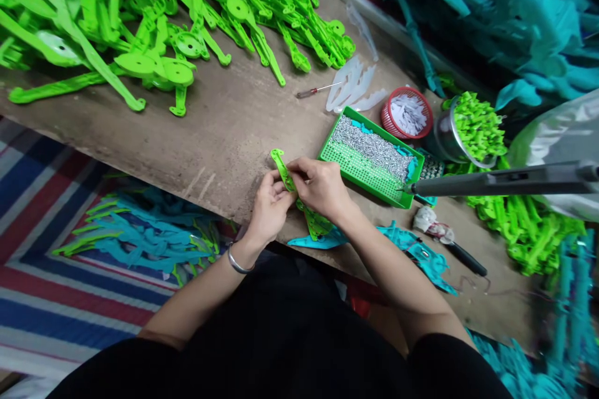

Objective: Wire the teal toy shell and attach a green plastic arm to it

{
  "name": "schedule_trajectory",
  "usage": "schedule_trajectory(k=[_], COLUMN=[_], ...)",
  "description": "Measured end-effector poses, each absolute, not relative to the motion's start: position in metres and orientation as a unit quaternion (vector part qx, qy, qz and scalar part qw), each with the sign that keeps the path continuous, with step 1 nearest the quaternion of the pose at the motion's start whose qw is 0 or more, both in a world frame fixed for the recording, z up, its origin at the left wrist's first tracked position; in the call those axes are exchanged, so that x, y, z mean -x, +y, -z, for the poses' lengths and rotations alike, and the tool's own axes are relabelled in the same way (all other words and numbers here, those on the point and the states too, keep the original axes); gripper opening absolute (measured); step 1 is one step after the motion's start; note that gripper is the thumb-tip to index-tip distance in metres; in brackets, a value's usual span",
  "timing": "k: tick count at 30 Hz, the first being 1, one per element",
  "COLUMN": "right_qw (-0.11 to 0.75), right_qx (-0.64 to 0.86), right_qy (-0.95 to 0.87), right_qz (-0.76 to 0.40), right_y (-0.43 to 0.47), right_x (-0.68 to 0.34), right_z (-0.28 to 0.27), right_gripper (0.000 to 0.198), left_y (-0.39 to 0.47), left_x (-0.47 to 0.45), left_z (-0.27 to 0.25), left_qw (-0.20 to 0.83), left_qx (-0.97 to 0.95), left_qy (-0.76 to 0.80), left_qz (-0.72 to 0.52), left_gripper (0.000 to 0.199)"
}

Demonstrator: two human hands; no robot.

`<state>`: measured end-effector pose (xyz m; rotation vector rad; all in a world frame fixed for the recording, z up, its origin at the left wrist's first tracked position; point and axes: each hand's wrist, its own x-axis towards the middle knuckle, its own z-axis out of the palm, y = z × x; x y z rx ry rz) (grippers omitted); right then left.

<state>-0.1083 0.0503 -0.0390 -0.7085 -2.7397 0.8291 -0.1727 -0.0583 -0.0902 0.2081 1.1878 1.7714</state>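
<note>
Near the table's front edge, my left hand (270, 207) is closed round a long bright-green plastic part (282, 169), whose hooked end points up and away from me. My right hand (322, 186) pinches at the middle of the same part; whatever lies between those fingertips is hidden. Below my hands the green part's wider end shows over a teal plastic piece (322, 240) on the table edge. Just beyond my right hand stands a green perforated basket (358, 173) of small silvery screws (374, 148), with a few teal bits among them.
A dark power screwdriver (496, 182) hangs over the basket from the right. Green parts (243, 12) heap at the back left. A red basket (406, 113), a metal pot (452, 134), a red-handled screwdriver (307, 93) and a black-handled tool (465, 257) lie about. Teal parts (154, 227) pile below the table.
</note>
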Motion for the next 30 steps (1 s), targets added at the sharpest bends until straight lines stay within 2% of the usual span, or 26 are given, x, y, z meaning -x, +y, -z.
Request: schedule_trajectory(k=[7,15,19,24,27,30], right_qw=[0.101,0.107,0.106,0.04,0.031,0.093], right_qx=[0.2,0.154,0.134,0.142,0.136,0.171], right_qy=[-0.936,-0.936,-0.953,-0.974,-0.958,-0.915], right_qz=[-0.271,-0.296,-0.249,-0.172,-0.249,-0.353], right_y=[0.054,0.044,0.037,0.034,0.043,0.052], right_x=[0.108,0.095,0.089,0.092,0.09,0.074], right_z=[0.043,0.05,0.053,0.054,0.05,0.041], right_gripper=[0.02,0.031,0.034,0.038,0.039,0.047], left_y=[-0.059,-0.059,-0.059,-0.058,-0.059,-0.06], left_x=[0.173,0.173,0.173,0.173,0.174,0.176], left_z=[0.091,0.096,0.096,0.094,0.092,0.089], left_qw=[0.48,0.476,0.481,0.47,0.478,0.496], left_qx=[-0.089,-0.099,-0.099,-0.084,-0.076,-0.076], left_qy=[0.486,0.479,0.478,0.481,0.491,0.512], left_qz=[-0.725,-0.731,-0.728,-0.735,-0.724,-0.697], left_gripper=[0.043,0.044,0.046,0.044,0.047,0.049])
